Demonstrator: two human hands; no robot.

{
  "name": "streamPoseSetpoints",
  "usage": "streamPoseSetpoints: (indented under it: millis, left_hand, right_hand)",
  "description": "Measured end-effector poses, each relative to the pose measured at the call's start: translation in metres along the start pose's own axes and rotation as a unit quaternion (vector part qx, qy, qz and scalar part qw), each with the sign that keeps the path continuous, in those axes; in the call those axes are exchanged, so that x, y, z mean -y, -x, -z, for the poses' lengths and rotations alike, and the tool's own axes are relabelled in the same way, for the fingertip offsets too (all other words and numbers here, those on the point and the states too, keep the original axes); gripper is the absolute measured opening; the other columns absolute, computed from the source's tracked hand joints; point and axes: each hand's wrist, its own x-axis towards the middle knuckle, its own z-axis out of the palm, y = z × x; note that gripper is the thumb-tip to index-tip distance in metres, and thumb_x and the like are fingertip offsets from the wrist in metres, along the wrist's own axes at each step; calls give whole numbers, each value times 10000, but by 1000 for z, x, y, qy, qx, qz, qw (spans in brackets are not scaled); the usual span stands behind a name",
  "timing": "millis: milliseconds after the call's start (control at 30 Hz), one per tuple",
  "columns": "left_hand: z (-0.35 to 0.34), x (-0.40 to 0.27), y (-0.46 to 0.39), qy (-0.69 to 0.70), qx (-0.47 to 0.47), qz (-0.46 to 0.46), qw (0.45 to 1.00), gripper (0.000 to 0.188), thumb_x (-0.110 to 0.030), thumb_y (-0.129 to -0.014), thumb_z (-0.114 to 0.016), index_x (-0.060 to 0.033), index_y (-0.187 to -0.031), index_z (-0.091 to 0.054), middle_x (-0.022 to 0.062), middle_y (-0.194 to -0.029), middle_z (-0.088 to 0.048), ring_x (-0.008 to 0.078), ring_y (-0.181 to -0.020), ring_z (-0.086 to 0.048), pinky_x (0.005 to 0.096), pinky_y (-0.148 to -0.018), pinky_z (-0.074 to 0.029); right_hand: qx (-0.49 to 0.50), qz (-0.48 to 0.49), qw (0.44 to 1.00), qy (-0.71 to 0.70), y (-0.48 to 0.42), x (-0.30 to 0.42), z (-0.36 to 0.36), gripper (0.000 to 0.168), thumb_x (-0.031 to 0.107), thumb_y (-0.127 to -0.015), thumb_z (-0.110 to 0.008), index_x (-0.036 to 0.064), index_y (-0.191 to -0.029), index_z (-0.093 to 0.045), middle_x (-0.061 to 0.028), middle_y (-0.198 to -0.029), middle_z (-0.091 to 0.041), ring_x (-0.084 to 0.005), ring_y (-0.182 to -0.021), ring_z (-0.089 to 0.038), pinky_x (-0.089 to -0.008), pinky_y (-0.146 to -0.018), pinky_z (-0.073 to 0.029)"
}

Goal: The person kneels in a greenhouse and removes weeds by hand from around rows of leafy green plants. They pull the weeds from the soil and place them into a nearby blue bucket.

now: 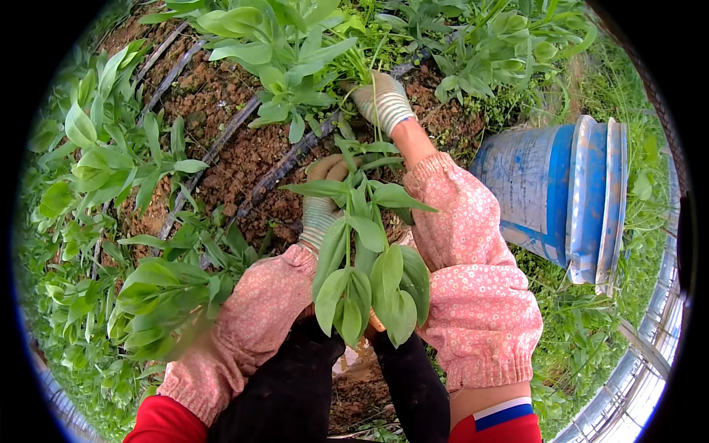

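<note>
My right hand (383,101), in a striped knit work glove, is closed around the base of a tuft of thin-stemmed weeds (355,63) at the soil. Below it, my left hand (325,185) wears a matching glove. Its fingers are curled near the ground, and leaves partly cover them, so whether it grips anything is hidden. A broad-leaved plant (360,221) leans towards me between my forearms. Another leafy plant (296,61) stands just beyond my left hand. Pink floral sleeve covers (471,277) span both forearms.
A blue and white plastic bucket (559,194) lies tilted in weeds to the right. Dark drip-irrigation tapes (232,124) run across reddish-brown soil (243,160). Dense leafy plants (94,166) fill the left side. A metal-framed structure (637,376) curves along the lower right.
</note>
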Motion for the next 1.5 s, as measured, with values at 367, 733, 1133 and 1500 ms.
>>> streamPoseSetpoints:
  millis: [367, 733, 1133, 1500]
  left_hand:
    - [-3, -10, 5, -110, -9, -110, 988, 361, 7, -704, -647, -90, -1051, -622, 71, -1063, -522, 185, -953, -517, 307, -804, -466]
    - [-4, -6, 3, 361, -107, 299, 877, 330, -69, -752, -666, -52, -1074, -598, 92, -1069, -498, 161, -914, -541, 297, -772, -480]
    - [0, 4, 10, 33, -33, 36, 998, 385, -63, -686, -672, -91, -1064, -605, 88, -1077, -522, 241, -1025, -474, 351, -869, -415]
    - [-9, -3, -2, -167, -82, -154, 970, 180, -64, -774, -652, 1, -941, -640, 74, -823, -593, 134, -660, -563, 268, -592, -470]
  right_hand:
    - [35, 0, 979, -202, 35, -18, 52, 399, 352, -754, -690, 28, -984, -650, -83, -864, -667, -204, -738, -631, -355, -664, -495]
    - [87, 109, 927, 347, 11, 38, -5, 313, 284, -741, -633, 43, -939, -649, -205, -915, -636, -357, -884, -610, -419, -766, -494]
    - [117, 86, 955, 257, 38, 14, 17, 457, 377, -748, -662, 63, -1075, -607, -189, -920, -647, -333, -844, -615, -391, -760, -474]
    - [-28, -100, 994, 13, -4, -6, 37, 495, 387, -783, -620, -3, -1087, -595, -201, -975, -643, -317, -883, -620, -368, -789, -481]
